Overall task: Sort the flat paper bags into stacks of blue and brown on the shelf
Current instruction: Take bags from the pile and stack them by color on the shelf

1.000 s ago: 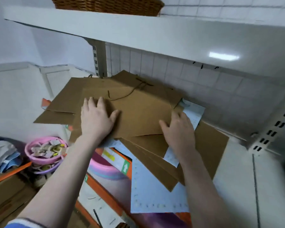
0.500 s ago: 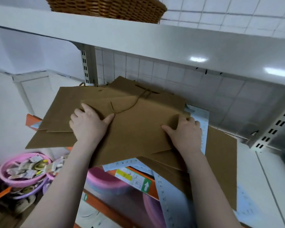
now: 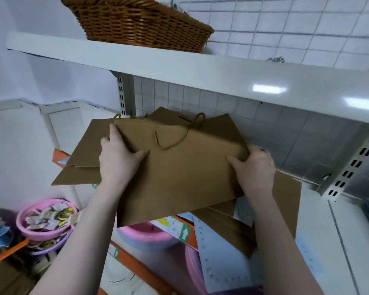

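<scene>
A flat brown paper bag [image 3: 185, 173] with a cord handle is lifted and tilted over the pile, gripped at both sides. My left hand [image 3: 119, 158] holds its left edge, thumb on top and fingers curled around the side. My right hand [image 3: 254, 169] grips its right edge the same way. Beneath it lie other brown bags [image 3: 83, 158] fanned out to the left and one to the right [image 3: 285, 201]. Pale blue bags [image 3: 219, 258] with dotted edges stick out below the pile, overhanging the white shelf [image 3: 320, 226].
A white upper shelf [image 3: 200, 75] hangs close above the bags, carrying a wicker basket [image 3: 136, 22]. A slotted metal upright [image 3: 349, 167] stands at the right. Below are an orange rack beam [image 3: 188, 231], pink basins [image 3: 45, 220] with small items, and cardboard boxes.
Both hands went from pressing flat on the top brown bag to gripping its side edges. The bag has come up off the pile and tilted toward me.
</scene>
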Motion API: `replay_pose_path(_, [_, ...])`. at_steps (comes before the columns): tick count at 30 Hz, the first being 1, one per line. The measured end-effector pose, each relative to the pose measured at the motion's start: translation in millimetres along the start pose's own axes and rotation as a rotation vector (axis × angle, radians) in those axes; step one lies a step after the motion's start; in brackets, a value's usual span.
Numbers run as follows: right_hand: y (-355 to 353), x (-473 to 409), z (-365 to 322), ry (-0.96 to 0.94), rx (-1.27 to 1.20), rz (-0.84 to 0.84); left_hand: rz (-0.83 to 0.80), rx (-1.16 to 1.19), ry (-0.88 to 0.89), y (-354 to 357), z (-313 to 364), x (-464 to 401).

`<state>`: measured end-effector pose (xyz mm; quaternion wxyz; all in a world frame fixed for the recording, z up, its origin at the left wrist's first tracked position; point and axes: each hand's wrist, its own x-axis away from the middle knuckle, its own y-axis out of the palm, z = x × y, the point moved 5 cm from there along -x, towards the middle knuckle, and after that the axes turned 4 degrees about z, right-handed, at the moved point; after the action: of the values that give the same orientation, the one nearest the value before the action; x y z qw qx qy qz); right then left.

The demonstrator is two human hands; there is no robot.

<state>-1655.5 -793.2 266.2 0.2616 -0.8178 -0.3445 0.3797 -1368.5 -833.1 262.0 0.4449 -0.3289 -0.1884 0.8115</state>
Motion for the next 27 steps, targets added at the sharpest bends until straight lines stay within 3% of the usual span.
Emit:
replay_pose_path(14, [-67.8, 22.0, 110.6, 0.040, -0.210, -0.027, 0.106, 0.029, 0.055, 3.4, 69.1, 132.1])
replay_pose_path(18, [-87.3, 32.9, 142.4, 0.140, -0.268, -0.021, 0.053, -0.010, 0.053, 9.4, 81.2, 164.9])
replay_pose_path(27, [-133.8, 74.8, 164.0, 0.158, -0.226, 0.023, -0.014, 0.032, 0.013, -6.7, 77.0, 219.7])
